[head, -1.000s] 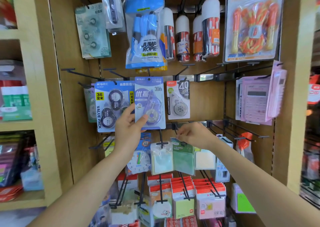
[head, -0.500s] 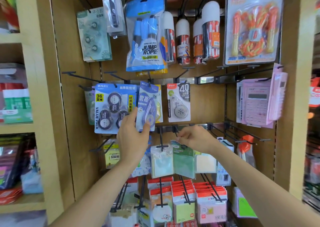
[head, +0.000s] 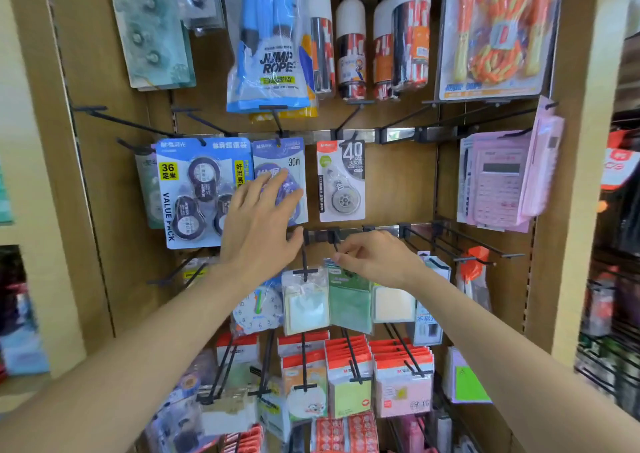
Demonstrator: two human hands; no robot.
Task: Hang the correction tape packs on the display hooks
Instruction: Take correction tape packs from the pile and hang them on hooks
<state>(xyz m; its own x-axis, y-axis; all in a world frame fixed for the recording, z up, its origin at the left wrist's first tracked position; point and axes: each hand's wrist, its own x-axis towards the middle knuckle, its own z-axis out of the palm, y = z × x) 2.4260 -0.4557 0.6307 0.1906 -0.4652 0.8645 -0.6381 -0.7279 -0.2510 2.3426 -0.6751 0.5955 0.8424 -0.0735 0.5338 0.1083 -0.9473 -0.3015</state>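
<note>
Correction tape pack (head: 289, 161), the purple one marked 30m, hangs on its display hook (head: 276, 120) off the upper metal rail (head: 394, 134) of a wooden shop panel (head: 398, 182); cream shelving (head: 45, 296) with blurred stock stands to the left. The pack hangs upright, long axis vertical, printed face out toward the aisle, hole at the top; the left hand (head: 259, 220) lies flat over its lower half, fingers straight and a little spread, touching the blister and gripping nothing. The right hand (head: 377, 260) is lower, fingers curled in a pinch on the top edge of a green pack (head: 349, 300). On the left a blue value pack (head: 194, 189) sits tight against the purple card's edge; on the right a white 40 pack (head: 341, 179) hangs just beside it, a thin strip of wood between; a jump rope bag (head: 268, 57) reaches down to just above the hook. Further right the panel is bare wood as far as the pink calculators (head: 498, 179), with several hooks (head: 408, 116) sticking forward.
</note>
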